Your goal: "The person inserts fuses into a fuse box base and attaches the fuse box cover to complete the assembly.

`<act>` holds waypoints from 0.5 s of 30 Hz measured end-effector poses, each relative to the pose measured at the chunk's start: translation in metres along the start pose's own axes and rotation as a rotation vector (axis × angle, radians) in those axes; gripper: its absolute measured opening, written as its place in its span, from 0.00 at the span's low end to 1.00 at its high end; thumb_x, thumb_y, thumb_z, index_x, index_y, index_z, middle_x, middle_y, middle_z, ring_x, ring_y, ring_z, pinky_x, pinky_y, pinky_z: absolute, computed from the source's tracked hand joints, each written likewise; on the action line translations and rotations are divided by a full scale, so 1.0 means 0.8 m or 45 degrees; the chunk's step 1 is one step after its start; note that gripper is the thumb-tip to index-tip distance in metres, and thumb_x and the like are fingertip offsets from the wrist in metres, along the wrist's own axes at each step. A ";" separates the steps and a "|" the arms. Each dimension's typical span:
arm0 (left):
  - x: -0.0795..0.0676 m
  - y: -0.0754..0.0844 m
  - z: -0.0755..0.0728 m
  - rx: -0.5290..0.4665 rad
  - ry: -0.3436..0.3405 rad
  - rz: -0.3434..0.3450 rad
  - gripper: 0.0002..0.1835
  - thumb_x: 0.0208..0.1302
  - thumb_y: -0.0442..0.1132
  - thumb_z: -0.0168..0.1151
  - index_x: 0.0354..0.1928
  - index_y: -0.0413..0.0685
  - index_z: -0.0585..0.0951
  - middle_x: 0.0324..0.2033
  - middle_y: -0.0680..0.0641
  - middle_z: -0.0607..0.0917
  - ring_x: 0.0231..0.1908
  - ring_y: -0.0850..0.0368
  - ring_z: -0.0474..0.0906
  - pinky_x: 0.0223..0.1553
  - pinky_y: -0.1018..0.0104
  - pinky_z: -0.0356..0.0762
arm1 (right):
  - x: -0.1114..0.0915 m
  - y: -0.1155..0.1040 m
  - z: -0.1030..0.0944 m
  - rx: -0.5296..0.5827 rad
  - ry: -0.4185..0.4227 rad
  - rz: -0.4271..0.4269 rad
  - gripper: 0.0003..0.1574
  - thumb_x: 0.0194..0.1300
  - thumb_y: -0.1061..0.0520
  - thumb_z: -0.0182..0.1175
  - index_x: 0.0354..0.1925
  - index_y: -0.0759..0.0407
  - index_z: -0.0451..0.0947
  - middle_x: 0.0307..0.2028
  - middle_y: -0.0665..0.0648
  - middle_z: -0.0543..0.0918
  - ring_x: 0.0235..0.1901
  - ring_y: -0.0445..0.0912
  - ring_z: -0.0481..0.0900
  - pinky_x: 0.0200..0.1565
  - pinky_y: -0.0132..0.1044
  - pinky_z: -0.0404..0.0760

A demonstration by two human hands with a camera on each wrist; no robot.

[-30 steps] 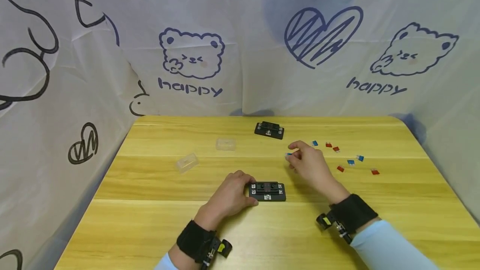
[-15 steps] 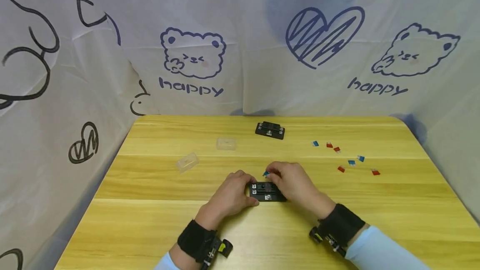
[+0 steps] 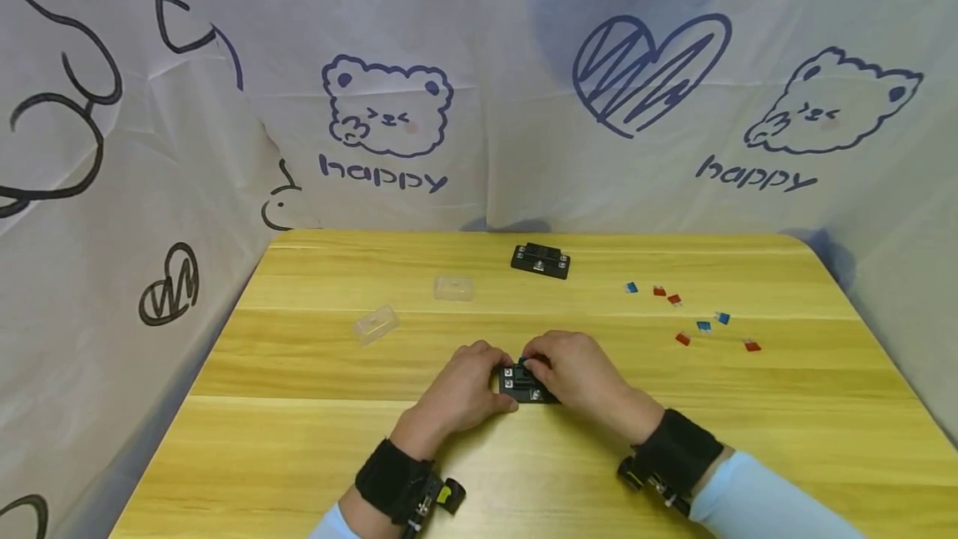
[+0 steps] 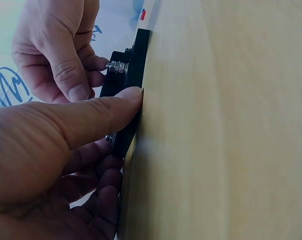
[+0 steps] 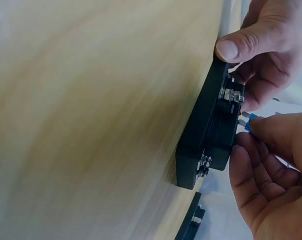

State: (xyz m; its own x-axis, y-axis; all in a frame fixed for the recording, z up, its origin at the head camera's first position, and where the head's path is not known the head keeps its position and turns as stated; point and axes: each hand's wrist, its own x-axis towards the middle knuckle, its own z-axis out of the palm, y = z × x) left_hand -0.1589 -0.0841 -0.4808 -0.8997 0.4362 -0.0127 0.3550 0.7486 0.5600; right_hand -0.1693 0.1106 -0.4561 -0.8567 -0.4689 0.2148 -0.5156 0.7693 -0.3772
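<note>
A black fuse block [image 3: 521,389] with metal terminal screws lies flat on the table in the head view. My left hand [image 3: 466,389] grips its left end, the thumb [image 4: 115,102] along the near edge and the fingers at the far side. Over the top of the block is my right hand [image 3: 580,373], pinching a blue blade fuse [image 5: 251,123] between thumb and finger. In the right wrist view the fuse's metal prongs point at the block's top and sit right by it. Whether they have entered a slot I cannot tell.
Behind stands a second black fuse block [image 3: 540,261]. Two clear plastic covers [image 3: 453,289] lie to the left. Several loose blade fuses, red [image 3: 683,339] and blue [image 3: 704,327], are scattered at the right. A white cloth [image 3: 479,106] with drawings hangs behind the table.
My right hand has carried the blue blade fuse left and nearer, from the right side of the table down to the fuse block. The left hand keeps its grip in place.
</note>
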 end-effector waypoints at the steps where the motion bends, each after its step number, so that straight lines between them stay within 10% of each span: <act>1: 0.000 0.000 0.000 0.000 -0.001 -0.002 0.25 0.48 0.49 0.76 0.48 0.49 0.80 0.44 0.51 0.79 0.46 0.53 0.72 0.49 0.58 0.73 | 0.000 0.000 0.000 -0.004 0.003 -0.008 0.03 0.62 0.55 0.65 0.36 0.50 0.84 0.32 0.48 0.85 0.33 0.40 0.79 0.38 0.39 0.80; 15: 0.000 0.002 -0.001 -0.014 0.007 -0.013 0.25 0.49 0.49 0.75 0.49 0.49 0.80 0.45 0.51 0.79 0.46 0.53 0.73 0.50 0.58 0.73 | -0.001 0.000 0.000 -0.013 -0.012 -0.039 0.03 0.61 0.56 0.65 0.35 0.51 0.84 0.31 0.47 0.84 0.30 0.39 0.78 0.36 0.38 0.79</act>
State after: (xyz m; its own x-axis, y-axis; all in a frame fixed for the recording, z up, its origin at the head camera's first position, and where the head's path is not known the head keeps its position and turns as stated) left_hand -0.1583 -0.0830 -0.4794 -0.9047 0.4258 -0.0136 0.3433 0.7476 0.5686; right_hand -0.1687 0.1107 -0.4559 -0.8405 -0.4960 0.2178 -0.5416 0.7590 -0.3614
